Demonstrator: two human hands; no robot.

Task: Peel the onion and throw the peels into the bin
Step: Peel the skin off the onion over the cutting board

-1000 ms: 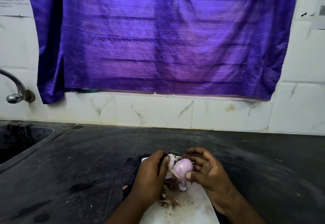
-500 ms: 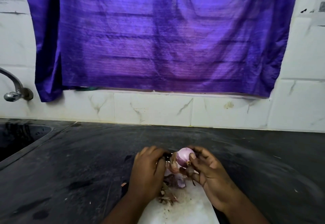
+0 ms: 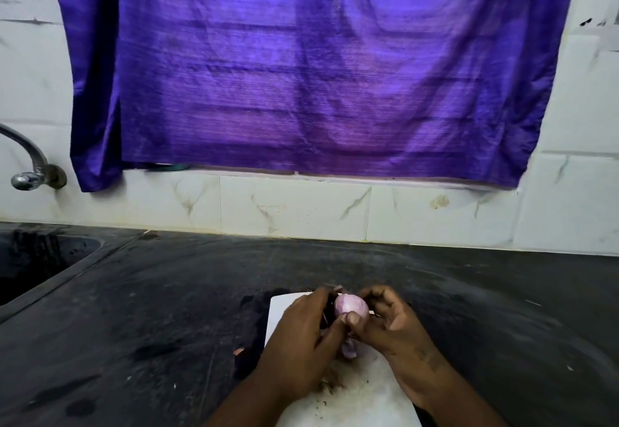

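- Onion [image 3: 350, 304]: pale pink, mostly bare of skin, held between your two hands above the far end of the board, clear of its surface.
- Left hand [image 3: 301, 336]: you curl it round the onion's left side, back of the hand toward the camera, fingers closed against the bulb. A thin dark item shows between the fingers and the onion; what it is cannot be told.
- Right hand [image 3: 393, 322]: you grip the onion from the right, fingers arched over the top and thumb [image 3: 355, 318] pressed on the near face of the bulb.
- Peel [image 3: 349, 349]: one purple piece hangs or lies just below the onion, between your wrists; whether it is attached cannot be told.
- Scraps [image 3: 330, 385]: small brown bits of skin scattered on the board beside your left wrist.
- Board [image 3: 361, 403]: white, flat on the desk, running from under your hands to the bottom edge of view.
- Desk [image 3: 167, 309]: dark stone, dusty, with darker patches; one small pinkish flake [image 3: 238, 352] lies on it just left of the board.
- Sink [image 3: 37, 259]: dark basin set into the desk at far left, well apart from the board.
- Tap [image 3: 25, 172]: chrome, fixed to the wall above the sink.
- Wall [image 3: 294, 208]: white marbled tiles behind the desk.
- Curtain [image 3: 301, 68]: purple cloth hanging over most of the wall.
- Bin: out of view.
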